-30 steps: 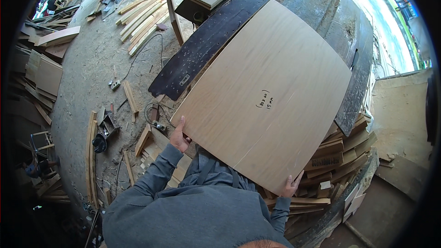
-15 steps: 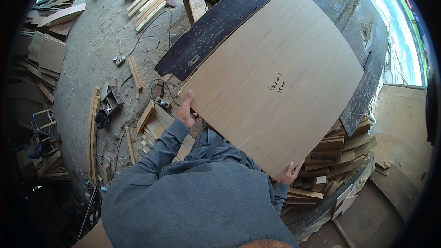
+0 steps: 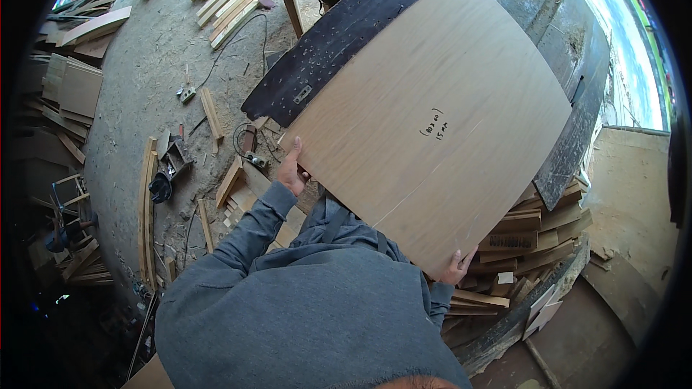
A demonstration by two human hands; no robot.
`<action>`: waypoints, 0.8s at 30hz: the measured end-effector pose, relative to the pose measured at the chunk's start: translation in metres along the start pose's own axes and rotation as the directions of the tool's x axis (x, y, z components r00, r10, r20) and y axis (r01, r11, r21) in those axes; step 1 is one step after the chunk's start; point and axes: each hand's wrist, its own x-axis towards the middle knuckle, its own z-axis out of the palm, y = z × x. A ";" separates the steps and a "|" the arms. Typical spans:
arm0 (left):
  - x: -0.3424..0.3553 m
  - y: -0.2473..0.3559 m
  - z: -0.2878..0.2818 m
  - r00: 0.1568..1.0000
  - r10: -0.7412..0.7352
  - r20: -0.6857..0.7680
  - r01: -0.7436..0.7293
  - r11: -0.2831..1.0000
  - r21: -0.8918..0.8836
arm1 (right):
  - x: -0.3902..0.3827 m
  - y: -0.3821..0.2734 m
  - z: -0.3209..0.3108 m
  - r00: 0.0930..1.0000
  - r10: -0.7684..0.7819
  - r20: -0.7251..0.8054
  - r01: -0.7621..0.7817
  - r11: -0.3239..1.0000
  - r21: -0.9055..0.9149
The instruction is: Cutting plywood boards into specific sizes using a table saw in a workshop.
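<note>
The board (image 3: 432, 115) is held over the dark bench (image 3: 324, 57). Its near left corner is pinched by the left hand (image 3: 292, 174), thumb on top; its near right corner is pinched by the right hand (image 3: 454, 271). Timber (image 3: 537, 236) is piled to the board's right; strips (image 3: 147, 216) are laid to its left.

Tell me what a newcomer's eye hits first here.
A large pale plywood panel, black handwriting near its middle, dominates the centre, the left hand and right hand at its near corners. A dark speckled plank runs along its left edge; stacked timber lies right of its near right corner.
</note>
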 end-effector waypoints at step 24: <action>-0.068 0.070 0.058 0.874 -0.436 0.215 -0.459 -0.596 0.659 | 0.023 -0.026 0.010 0.997 -0.065 -0.043 0.058 0.989 -0.134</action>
